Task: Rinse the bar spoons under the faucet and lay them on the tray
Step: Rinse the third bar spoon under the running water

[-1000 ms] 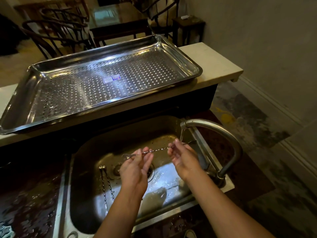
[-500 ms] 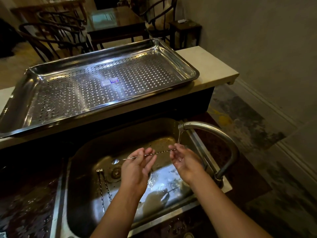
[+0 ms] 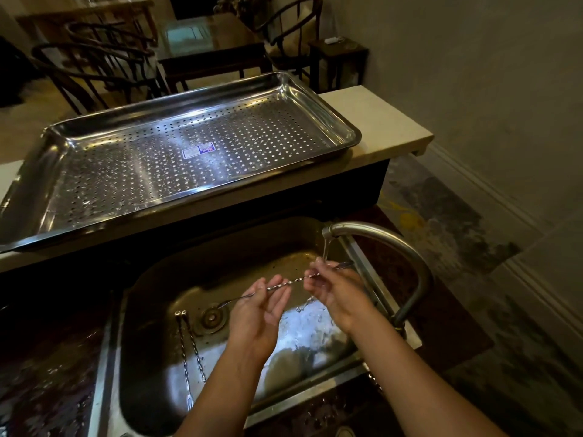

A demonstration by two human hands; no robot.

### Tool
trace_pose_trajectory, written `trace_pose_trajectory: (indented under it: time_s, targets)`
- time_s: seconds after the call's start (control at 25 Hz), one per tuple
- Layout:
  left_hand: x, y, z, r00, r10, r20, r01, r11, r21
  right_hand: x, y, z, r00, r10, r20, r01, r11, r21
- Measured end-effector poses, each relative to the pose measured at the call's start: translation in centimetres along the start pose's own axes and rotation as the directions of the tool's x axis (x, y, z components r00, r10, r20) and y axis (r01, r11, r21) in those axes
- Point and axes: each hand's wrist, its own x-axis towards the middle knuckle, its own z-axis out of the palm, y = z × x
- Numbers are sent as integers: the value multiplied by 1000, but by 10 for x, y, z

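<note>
One bar spoon, fingers of left hand and right hand clamped on it, has slid rightward under the faucet stream; rinsing continues.

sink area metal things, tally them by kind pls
bar spoons: 3, one held, two lying in the sink
tray: 1
faucet: 1
sink: 1
total: 6
</note>
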Motion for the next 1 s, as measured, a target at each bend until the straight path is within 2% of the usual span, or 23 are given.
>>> trace_pose_trajectory:
  time_s: [0.08, 0.16, 0.32, 0.44, 0.52, 0.6, 0.72, 0.88, 1.0]
  targets:
    - [4, -3, 2, 999, 17, -27, -17, 1000, -8, 2, -3, -7, 995, -47, -83, 54, 995, 86]
    - [7, -9, 5, 998, 21, -53, -22, 1000, -16, 0, 1, -8, 992, -65, -104, 76, 992, 99]
    - [15, -30, 17, 997, -59, -53, 64, 993, 97, -7, 12, -7, 994, -82, -70, 80, 997, -21]
    - [19, -50, 31, 990, -137, -36, 141, 976, 166, -9, 9, -7, 983, -134, -125, 122, 987, -101]
    - [20, -52, 42, 986, -164, -28, 167, 974, 154, -9, 0, -11, 969, -183, -167, 167, 980, -105]
    - [27, -40, 48, 992, -110, -59, 115, 989, 88, -8, -9, -16, 954, -229, -192, 213, 972, -103]
    - [45, -21, 46, 984, -34, -177, 42, 998, 42, -6, -14, -17, 942, -259, -212, 242, 965, -101]
    - [40, -43, 48, 972, -230, -39, 232, 971, 59, -9, -8, -5, 962, -240, -128, 206, 951, -229]
    - [36, -57, 53, 962, -273, 6, 269, 953, 139, -11, -11, -3, 952, -267, -151, 200, 913, -356]
